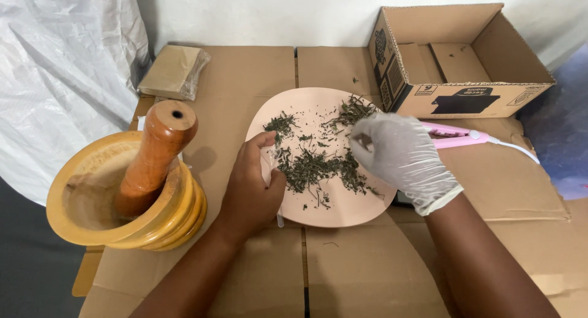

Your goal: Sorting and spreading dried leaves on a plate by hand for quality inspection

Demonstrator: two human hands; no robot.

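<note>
A pale pink plate (318, 107) lies on flattened cardboard, strewn with dried green herb leaves (315, 165). My bare left hand (251, 186) rests at the plate's left rim, fingers curled around a small clear plastic bag (267, 165). My right hand (401, 159) wears a white glove and hovers over the plate's right side, fingertips pinched together among the leaves near the bag.
A wooden mortar (92, 198) with a pestle (153, 156) stands at the left. An open cardboard box (456, 58) sits at the back right. A pink heat-sealer tool (459, 136) with a white cord lies behind my right hand. A stack of brown packets (173, 70) rests at the back left.
</note>
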